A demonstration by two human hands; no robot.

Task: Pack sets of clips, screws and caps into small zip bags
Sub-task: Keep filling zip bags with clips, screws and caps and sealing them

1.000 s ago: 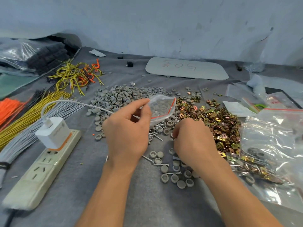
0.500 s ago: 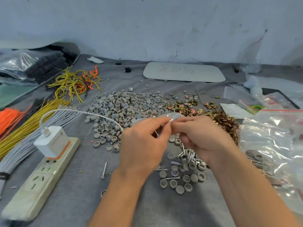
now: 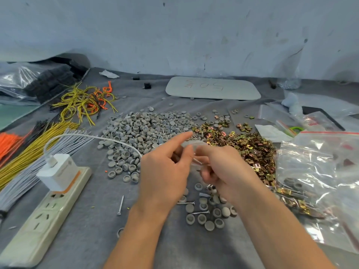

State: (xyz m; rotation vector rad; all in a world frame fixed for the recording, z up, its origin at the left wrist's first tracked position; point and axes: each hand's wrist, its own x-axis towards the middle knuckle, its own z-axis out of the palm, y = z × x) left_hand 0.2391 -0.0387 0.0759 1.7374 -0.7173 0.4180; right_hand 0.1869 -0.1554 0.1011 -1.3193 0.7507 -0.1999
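My left hand (image 3: 165,171) and my right hand (image 3: 221,169) meet above the grey cloth, both pinching a small clear zip bag (image 3: 192,145) between them; the bag is mostly hidden by my fingers. My left index finger sticks out straight. Behind the hands lies a heap of grey caps (image 3: 143,131), and to its right a heap of gold clips (image 3: 250,148). Loose caps (image 3: 206,216) and a few screws (image 3: 200,212) lie just below my hands. One screw (image 3: 120,205) lies alone to the left.
A white power strip (image 3: 44,218) with a charger (image 3: 58,171) and cable sits at the left. Bundles of yellow, grey and orange wires (image 3: 29,150) lie far left. A large clear bag (image 3: 318,177) with packed parts fills the right. A grey plate (image 3: 212,88) lies at the back.
My right hand came up from the loose parts to the bag, which the left hand brought lower and closer. Both hands now pinch it together near the middle.
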